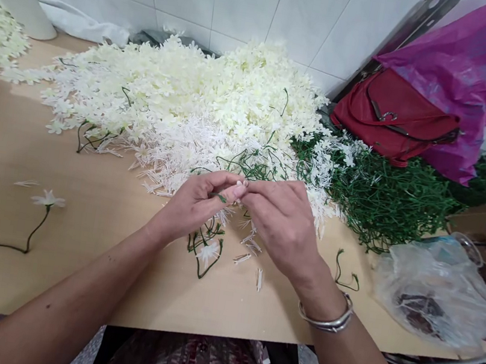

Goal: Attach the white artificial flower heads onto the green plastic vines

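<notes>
My left hand (pixel 198 198) and my right hand (pixel 283 223) meet fingertip to fingertip over the table's middle. A thin green plastic stem (pixel 221 198) shows between my left thumb and fingers, which are pinched closed. A tiny white piece (pixel 239 184) sits where the fingertips meet; my right thumb and finger pinch there too, largely hiding what they grip. Beneath the hands lie several green stems (pixel 204 238), one with a white artificial flower (pixel 207 252). Loose white stamens (pixel 259 279) are scattered nearby. Behind the hands spreads a pile of white stamens (pixel 179 148).
A large heap of cream petals (pixel 172 74) lines the wall. At right are a mound of green stems (pixel 390 204), a red bag (pixel 399 117), a purple plastic bag (pixel 474 70) and a clear plastic bag (pixel 441 291). A two-flower stem (pixel 27 248) lies at left.
</notes>
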Available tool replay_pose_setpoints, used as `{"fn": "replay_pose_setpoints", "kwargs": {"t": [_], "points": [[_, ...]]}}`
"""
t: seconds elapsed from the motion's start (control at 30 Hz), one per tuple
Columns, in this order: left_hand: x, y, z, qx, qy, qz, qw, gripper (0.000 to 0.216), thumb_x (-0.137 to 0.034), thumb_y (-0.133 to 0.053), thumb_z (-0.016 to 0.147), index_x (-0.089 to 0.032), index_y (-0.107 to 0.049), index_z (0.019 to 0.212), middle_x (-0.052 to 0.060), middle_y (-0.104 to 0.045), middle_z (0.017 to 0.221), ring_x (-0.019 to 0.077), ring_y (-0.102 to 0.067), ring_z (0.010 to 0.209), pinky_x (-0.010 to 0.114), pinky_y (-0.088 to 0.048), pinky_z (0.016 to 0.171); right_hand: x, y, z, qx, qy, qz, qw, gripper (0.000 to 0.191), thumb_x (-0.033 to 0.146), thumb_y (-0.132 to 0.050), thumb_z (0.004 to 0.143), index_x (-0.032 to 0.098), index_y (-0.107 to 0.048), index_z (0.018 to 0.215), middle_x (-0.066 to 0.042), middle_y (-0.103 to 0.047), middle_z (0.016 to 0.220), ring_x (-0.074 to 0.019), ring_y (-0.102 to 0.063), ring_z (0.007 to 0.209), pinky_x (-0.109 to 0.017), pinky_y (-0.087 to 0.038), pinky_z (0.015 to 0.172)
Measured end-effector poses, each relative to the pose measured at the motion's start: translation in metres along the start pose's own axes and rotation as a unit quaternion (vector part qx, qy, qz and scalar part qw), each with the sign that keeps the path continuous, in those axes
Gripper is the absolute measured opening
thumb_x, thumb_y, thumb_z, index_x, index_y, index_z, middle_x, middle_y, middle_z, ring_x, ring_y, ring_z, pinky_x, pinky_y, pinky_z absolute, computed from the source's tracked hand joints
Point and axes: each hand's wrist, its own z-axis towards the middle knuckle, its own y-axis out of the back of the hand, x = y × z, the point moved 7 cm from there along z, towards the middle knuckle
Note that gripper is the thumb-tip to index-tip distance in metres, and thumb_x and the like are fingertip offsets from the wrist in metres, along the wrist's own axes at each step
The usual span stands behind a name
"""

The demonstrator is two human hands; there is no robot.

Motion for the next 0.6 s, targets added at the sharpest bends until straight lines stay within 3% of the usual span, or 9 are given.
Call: {"fn": "replay_pose_setpoints", "kwargs": {"t": [0.1, 0.2, 0.27, 0.37, 0.47, 0.6], "points": [[0.008, 0.002, 0.001, -0.004, 0.015, -0.007, 1.000, 0.024, -0.039, -0.067, 0.096, -0.021, -0.080, 0.105, 0.001, -0.074, 0.076, 0.0161, -0.068, 0.075, 0.025, -0.050, 0.067, 0.003, -0.008, -0.006, -0.038, 0.016, -0.033, 0.999, 0.016, 0.010, -0.060, 0.103, 0.025, -0.067, 0.105, -0.003, -0.081, 0.111, -0.0172, -0.071, 0.091, -0.037, -0.043, 0.083], [0.016, 0.011, 0.001, -0.045, 0.029, -0.012, 0.998, 0.022, -0.038, -0.073, 0.093, -0.021, -0.081, 0.106, 0.003, -0.080, 0.089, 0.0187, -0.073, 0.088, 0.028, -0.055, 0.078, -0.008, -0.007, -0.013, -0.084, -0.037, -0.008, 0.996, 0.014, 0.010, -0.063, 0.101, 0.024, -0.066, 0.104, -0.004, -0.080, 0.107, -0.0178, -0.071, 0.095, -0.036, -0.046, 0.086], [0.019, 0.018, 0.001, -0.089, 0.039, -0.034, 0.995, 0.022, -0.034, -0.074, 0.091, -0.022, -0.080, 0.109, 0.005, -0.083, 0.099, 0.0193, -0.074, 0.093, 0.028, -0.056, 0.081, -0.014, -0.010, -0.015, -0.075, -0.068, 0.015, 0.995, 0.010, 0.013, -0.065, 0.101, 0.022, -0.066, 0.099, -0.005, -0.078, 0.100, -0.0189, -0.071, 0.094, -0.037, -0.045, 0.086], [0.022, 0.025, 0.000, -0.141, 0.054, -0.059, 0.987, 0.021, -0.034, -0.076, 0.089, -0.020, -0.079, 0.104, 0.007, -0.083, 0.101, 0.0187, -0.074, 0.089, 0.027, -0.056, 0.077, -0.012, -0.028, -0.016, 0.032, -0.067, 0.047, 0.996, 0.005, 0.021, -0.067, 0.101, 0.020, -0.068, 0.096, -0.004, -0.076, 0.092, -0.0200, -0.069, 0.087, -0.037, -0.043, 0.079], [0.021, 0.029, 0.000, -0.170, 0.052, -0.039, 0.983, 0.020, -0.037, -0.079, 0.086, -0.018, -0.079, 0.094, 0.006, -0.081, 0.096, 0.0161, -0.069, 0.080, 0.024, -0.052, 0.067, -0.005, -0.052, -0.022, 0.161, -0.058, 0.039, 0.985, 0.009, 0.022, -0.069, 0.099, 0.016, -0.071, 0.104, -0.008, -0.074, 0.097, -0.0234, -0.066, 0.090, -0.037, -0.040, 0.076], [0.024, 0.030, -0.001, -0.189, 0.047, -0.017, 0.981, 0.022, -0.036, -0.087, 0.076, -0.019, -0.077, 0.086, 0.002, -0.076, 0.083, 0.0133, -0.063, 0.071, 0.022, -0.046, 0.061, -0.011, -0.064, -0.027, 0.205, -0.090, 0.041, 0.974, 0.013, 0.011, -0.060, 0.100, 0.015, -0.071, 0.095, -0.009, -0.072, 0.094, -0.0236, -0.064, 0.089, -0.038, -0.040, 0.076]]}}
